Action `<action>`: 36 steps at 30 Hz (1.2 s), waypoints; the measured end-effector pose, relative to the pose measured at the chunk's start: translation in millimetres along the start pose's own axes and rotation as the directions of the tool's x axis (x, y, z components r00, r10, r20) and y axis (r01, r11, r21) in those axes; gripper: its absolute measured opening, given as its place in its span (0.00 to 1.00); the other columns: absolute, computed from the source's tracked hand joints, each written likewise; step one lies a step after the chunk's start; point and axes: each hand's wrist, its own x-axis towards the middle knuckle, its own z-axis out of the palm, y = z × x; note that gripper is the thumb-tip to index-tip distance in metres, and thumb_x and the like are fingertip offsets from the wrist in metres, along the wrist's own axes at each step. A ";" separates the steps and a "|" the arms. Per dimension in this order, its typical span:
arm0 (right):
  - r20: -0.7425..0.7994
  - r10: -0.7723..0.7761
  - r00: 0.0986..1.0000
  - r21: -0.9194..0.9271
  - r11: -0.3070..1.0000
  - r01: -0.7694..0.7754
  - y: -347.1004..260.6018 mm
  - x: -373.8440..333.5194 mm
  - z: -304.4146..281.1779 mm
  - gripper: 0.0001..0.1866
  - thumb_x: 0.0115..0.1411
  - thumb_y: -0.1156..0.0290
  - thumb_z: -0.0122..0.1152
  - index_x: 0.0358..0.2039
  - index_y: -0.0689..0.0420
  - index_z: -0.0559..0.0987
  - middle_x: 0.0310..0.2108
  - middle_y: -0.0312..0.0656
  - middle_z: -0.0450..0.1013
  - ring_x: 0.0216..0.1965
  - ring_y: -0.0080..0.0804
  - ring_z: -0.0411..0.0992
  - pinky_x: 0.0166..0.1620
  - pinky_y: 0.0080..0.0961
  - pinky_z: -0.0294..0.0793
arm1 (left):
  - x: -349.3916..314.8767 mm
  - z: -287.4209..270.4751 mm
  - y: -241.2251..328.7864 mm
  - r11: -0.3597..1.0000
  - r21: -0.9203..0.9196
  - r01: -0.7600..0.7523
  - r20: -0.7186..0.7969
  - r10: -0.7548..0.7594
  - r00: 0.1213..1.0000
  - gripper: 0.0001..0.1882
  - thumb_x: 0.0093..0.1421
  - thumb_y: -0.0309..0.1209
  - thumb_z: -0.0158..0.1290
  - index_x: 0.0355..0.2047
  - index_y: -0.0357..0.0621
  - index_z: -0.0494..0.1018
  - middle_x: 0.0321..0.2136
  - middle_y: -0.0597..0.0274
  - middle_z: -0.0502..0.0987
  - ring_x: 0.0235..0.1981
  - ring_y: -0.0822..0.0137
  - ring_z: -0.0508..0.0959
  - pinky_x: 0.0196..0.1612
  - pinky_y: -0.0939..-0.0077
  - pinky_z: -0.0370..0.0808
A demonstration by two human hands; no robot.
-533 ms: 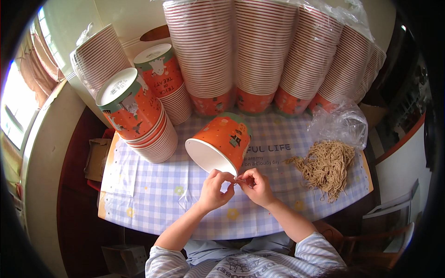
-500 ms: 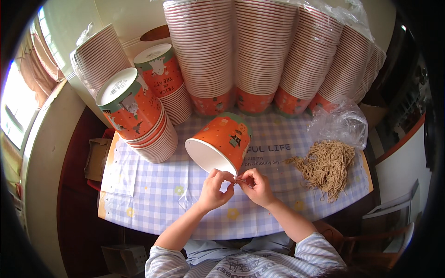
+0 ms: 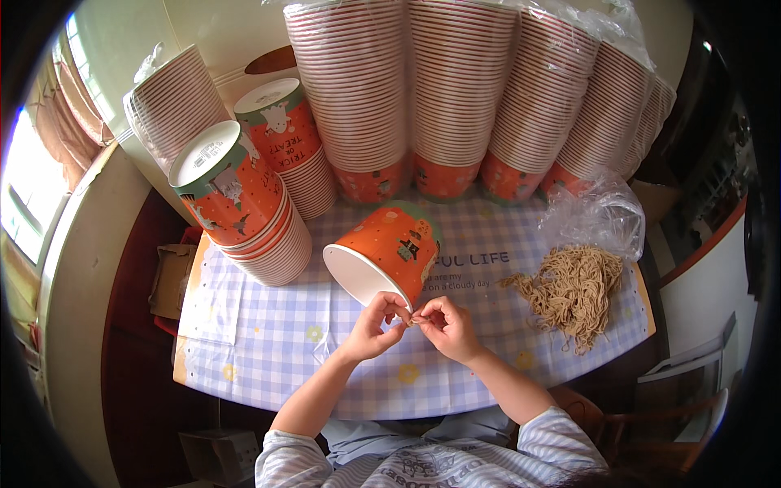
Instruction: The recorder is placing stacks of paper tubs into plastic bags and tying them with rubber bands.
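An orange paper bucket (image 3: 389, 244) with a green base band and printed figures lies tilted on its side, its white open mouth turned toward me. Right at the lower edge of its rim, my left hand (image 3: 380, 327) is closed in a pinch. Fingertip to fingertip with it, my right hand (image 3: 447, 327) pinches too. Between them shows a short bit of tan string (image 3: 416, 319); how it runs at the rim is mostly hidden by my fingers. A loose heap of the same tan string (image 3: 576, 294) lies to the right.
Tall nested stacks of paper buckets (image 3: 350, 89) in clear plastic line the back. Two upside-down stacks (image 3: 236, 191) stand at left, near a wrapped stack (image 3: 181, 102). A crumpled plastic bag (image 3: 600, 215) sits behind the string. A checked cloth (image 3: 277, 342) covers the table.
The bucket has tipped slightly, its mouth shifting a little left and down. My hands stay pinched at the rim, with small finger movements, the left moving slightly left.
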 end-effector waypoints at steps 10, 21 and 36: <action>0.026 -0.016 1.000 0.131 0.991 0.012 -0.1 0.1 -0.1 0.07 0.50 0.83 0.54 0.28 0.60 0.66 0.27 0.37 0.72 0.27 0.14 0.68 0.30 0.11 0.69 | -1.3 2.0 5.3 0.995 0.099 -0.003 0.017 0.001 1.000 0.18 0.46 0.19 0.50 0.38 0.43 0.61 0.29 0.69 0.70 0.31 0.79 0.69 0.33 0.84 0.61; 0.010 0.021 1.000 0.145 0.989 -0.022 -1.4 0.5 0.3 0.07 0.50 0.81 0.55 0.28 0.60 0.67 0.25 0.34 0.70 0.24 0.11 0.65 0.27 0.09 0.65 | -1.4 3.6 3.6 0.991 0.126 -0.033 -0.062 0.041 0.997 0.16 0.46 0.19 0.52 0.36 0.42 0.61 0.28 0.69 0.72 0.31 0.78 0.70 0.32 0.84 0.61; 0.032 0.100 0.995 0.184 0.977 -0.104 4.7 -0.8 -1.4 0.06 0.51 0.83 0.53 0.29 0.61 0.67 0.27 0.36 0.70 0.27 0.13 0.66 0.30 0.11 0.67 | -2.7 0.9 7.5 0.998 0.061 0.013 -0.012 -0.013 1.000 0.19 0.47 0.20 0.53 0.38 0.46 0.60 0.27 0.71 0.74 0.31 0.80 0.71 0.33 0.84 0.59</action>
